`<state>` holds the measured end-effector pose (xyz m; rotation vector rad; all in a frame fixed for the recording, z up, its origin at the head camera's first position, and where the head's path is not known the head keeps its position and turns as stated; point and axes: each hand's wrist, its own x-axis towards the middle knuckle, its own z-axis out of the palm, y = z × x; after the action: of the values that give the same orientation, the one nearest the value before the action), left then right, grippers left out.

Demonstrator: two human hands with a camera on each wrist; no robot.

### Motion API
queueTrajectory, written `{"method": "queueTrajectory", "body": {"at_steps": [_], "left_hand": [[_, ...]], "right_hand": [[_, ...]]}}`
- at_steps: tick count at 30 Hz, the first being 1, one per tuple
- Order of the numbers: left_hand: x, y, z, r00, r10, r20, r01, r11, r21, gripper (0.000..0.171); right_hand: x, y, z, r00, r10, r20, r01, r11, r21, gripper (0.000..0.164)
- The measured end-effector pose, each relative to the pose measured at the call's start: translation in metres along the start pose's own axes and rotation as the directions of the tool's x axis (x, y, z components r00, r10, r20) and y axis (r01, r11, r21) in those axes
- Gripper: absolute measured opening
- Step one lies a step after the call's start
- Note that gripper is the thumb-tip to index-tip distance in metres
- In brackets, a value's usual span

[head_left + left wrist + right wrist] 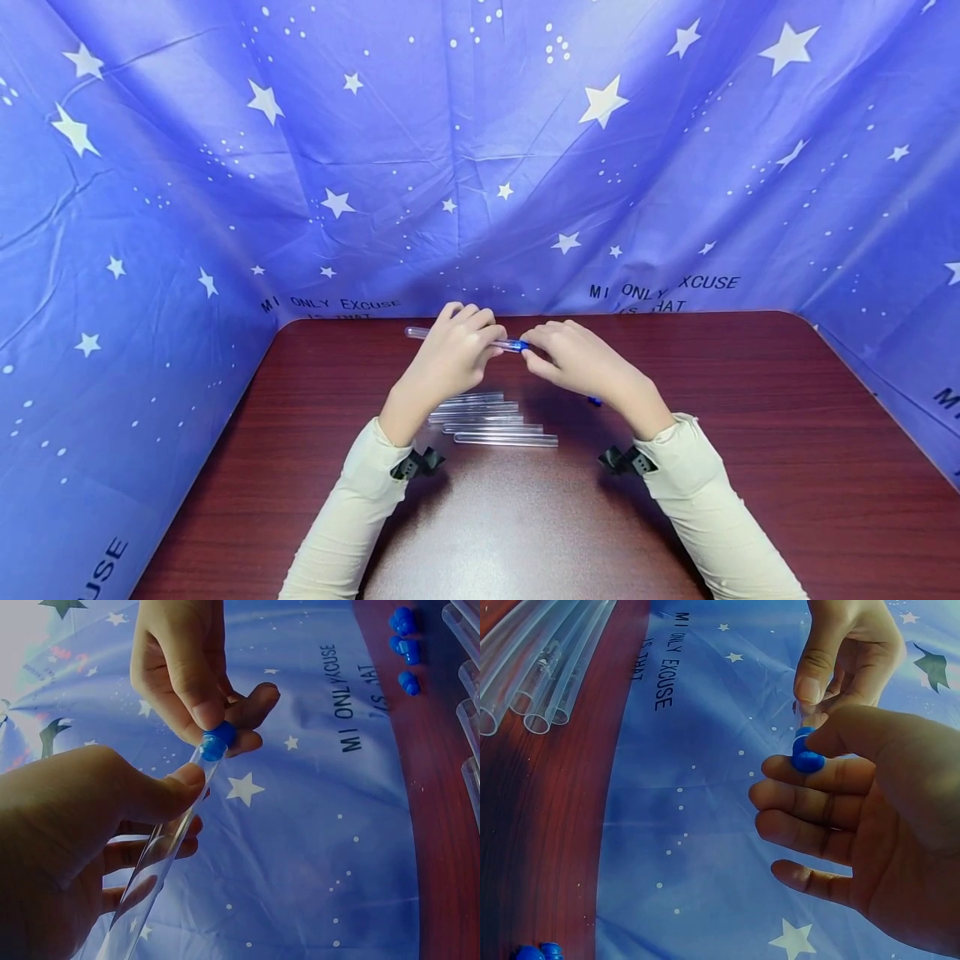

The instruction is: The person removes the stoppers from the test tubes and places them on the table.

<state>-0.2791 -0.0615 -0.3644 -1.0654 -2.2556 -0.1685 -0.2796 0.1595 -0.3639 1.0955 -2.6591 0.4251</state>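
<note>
My left hand [453, 350] grips a clear test tube [154, 862] near its mouth, thumb on one side and fingers curled behind. The tube's rounded end sticks out to the left in the head view. At its mouth sits a blue stopper [215, 741], its narrower part inside the glass. My right hand [577, 358] pinches that stopper between thumb and index finger, the other fingers spread loosely in the right wrist view. Both hands are held over the far part of the table, close together.
Several clear test tubes [506, 440] lie side by side on the dark red table [787, 467], nearer than the hands. A few loose blue stoppers [405, 651] lie to their right, partly behind the right arm in the head view. A starry blue curtain [480, 167] hangs along the table's back edge.
</note>
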Motion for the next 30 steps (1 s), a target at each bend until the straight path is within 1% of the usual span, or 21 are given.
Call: {"method": "queueTrajectory", "body": {"at_steps": [5, 11, 15, 30], "left_hand": [[0.0002, 0.0000, 0.0000, 1.000, -0.015, 0.007, 0.015, 1.000, -0.003, 0.009], [-0.0004, 0.0005, -0.0008, 0.999, -0.030, 0.027, 0.031, 1.000, -0.005, 0.007], [-0.0008, 0.0005, -0.0007, 0.998, -0.042, 0.043, 0.043, 0.999, -0.010, 0.005], [-0.0015, -0.0008, -0.0018, 0.996, -0.048, 0.081, 0.049, 0.999, -0.017, 0.002]], "right_hand": [[0.0003, -0.0002, 0.0002, 1.000, -0.006, -0.008, 0.006, 1.000, -0.007, 0.011], [-0.0003, -0.0021, 0.0004, 1.000, 0.004, 0.009, -0.004, 1.000, -0.022, 0.015], [-0.0001, -0.0033, 0.0004, 1.000, 0.005, 0.011, -0.004, 1.000, -0.028, 0.014], [0.0012, -0.0049, 0.0014, 1.000, -0.025, 0.000, 0.025, 0.999, -0.048, 0.011]]}}
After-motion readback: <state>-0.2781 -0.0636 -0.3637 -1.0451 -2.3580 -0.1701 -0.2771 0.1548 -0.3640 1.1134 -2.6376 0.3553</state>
